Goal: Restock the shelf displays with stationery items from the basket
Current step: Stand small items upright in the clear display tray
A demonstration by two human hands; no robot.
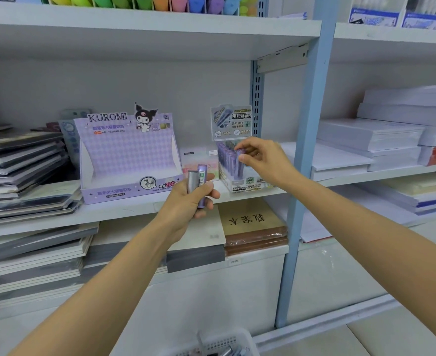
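Two lead tubes [198, 179], one grey and one purple, stand upright in my left hand [188, 205]. Its thumb is curled across their fronts, just in front of the shelf [134, 213] edge. My right hand [261, 158] pinches a single tube [240, 155] near its cap between thumb and fingertips. It is at the top of the small display box [242, 182], where rows of purple tubes are packed close.

I judge this to be the seating step: the tube has to drop into a free slot at the near right of the rows. I cannot tell which slot is free, because my fingers cover it. To do it well I would hold the tube vertical and lower it straight. I would let go only once it stands level with its neighbours. A tilted entry could jam against them or nudge the light box back along the shelf. I would hold the left hand low and close, so the next tube is a short reach.

To the left, the Kuromi box [128, 176] shows no stock that I can see, so it probably wants filling too. More items lie in the basket [227, 343] at the bottom edge. Notebooks [21, 165] are stacked at far left, paper reams [366, 136] to the right.
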